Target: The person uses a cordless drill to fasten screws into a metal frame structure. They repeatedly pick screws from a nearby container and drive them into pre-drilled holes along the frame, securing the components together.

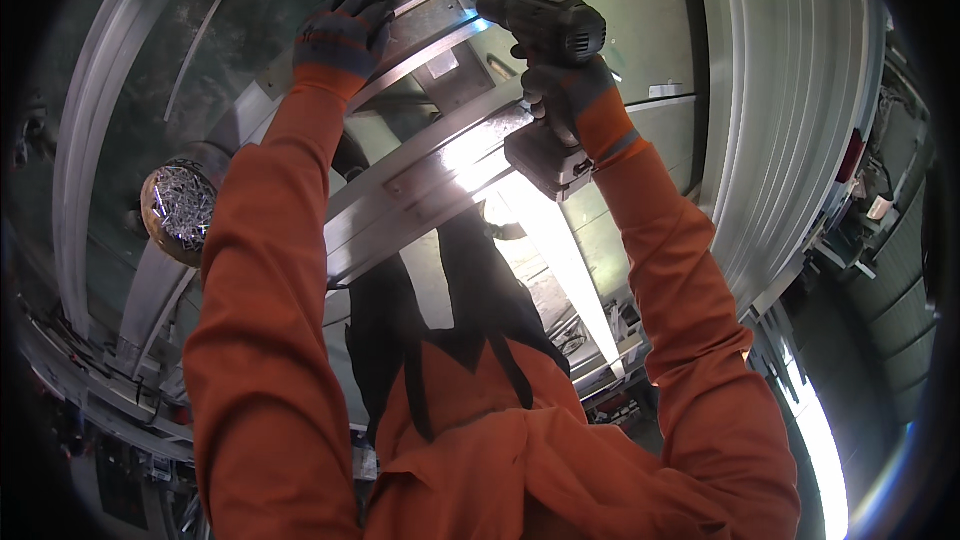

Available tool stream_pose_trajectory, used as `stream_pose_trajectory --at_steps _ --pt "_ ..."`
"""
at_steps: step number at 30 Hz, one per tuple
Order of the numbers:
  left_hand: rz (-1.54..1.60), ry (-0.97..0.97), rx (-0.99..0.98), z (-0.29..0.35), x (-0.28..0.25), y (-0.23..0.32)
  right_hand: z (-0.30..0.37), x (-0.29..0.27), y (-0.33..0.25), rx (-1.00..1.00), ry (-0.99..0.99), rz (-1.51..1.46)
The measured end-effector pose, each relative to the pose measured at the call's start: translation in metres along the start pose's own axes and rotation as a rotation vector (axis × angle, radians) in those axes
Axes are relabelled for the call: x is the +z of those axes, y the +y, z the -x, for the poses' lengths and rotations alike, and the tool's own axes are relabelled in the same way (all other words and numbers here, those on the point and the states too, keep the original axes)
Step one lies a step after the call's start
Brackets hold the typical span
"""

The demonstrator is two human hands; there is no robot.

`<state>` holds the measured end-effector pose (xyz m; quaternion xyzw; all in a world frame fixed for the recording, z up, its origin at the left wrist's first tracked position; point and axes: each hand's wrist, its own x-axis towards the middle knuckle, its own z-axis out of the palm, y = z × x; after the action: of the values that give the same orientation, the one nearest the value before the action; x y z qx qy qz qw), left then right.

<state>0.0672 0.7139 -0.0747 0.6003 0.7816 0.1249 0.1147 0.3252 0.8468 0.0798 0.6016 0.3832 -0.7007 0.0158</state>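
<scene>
My right hand (570, 95), in a dark grey and orange glove, is wrapped round the grip of a black cordless drill (545, 25). The drill lies across the view with its nose to the left, close to the edge of a metal frame (430, 20). Below the hand hangs the drill's battery (548, 158). My left hand (345, 30), gloved alike, lies on the frame's left part with its fingers stretched out over the metal. Whether those fingertips pinch anything small does not show. The exact spot where the drill's tip points is lost in glare.
A metal rail (400, 195) crosses the frame nearer to me, strongly lit. Left of my forearm, a round container (180, 210) holds many small shiny metal pieces. Long ribbed metal profiles (790, 90) curve along the right side. A cluttered shelf (880, 190) stands beyond them.
</scene>
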Motion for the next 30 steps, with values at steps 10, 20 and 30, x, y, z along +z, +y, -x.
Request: stream_pose_trajectory --at_steps 10,20,30 --pt "0.047 0.042 0.022 0.001 0.014 -0.014 -0.011 0.015 0.029 -0.072 0.030 0.017" --pt "-0.018 -0.055 -0.040 0.002 -0.009 -0.001 -0.008 0.022 0.036 -0.097 0.140 0.168" --pt "-0.017 -0.029 0.024 -0.001 -0.012 -0.001 -0.002 0.021 0.022 0.000 0.035 -0.091"
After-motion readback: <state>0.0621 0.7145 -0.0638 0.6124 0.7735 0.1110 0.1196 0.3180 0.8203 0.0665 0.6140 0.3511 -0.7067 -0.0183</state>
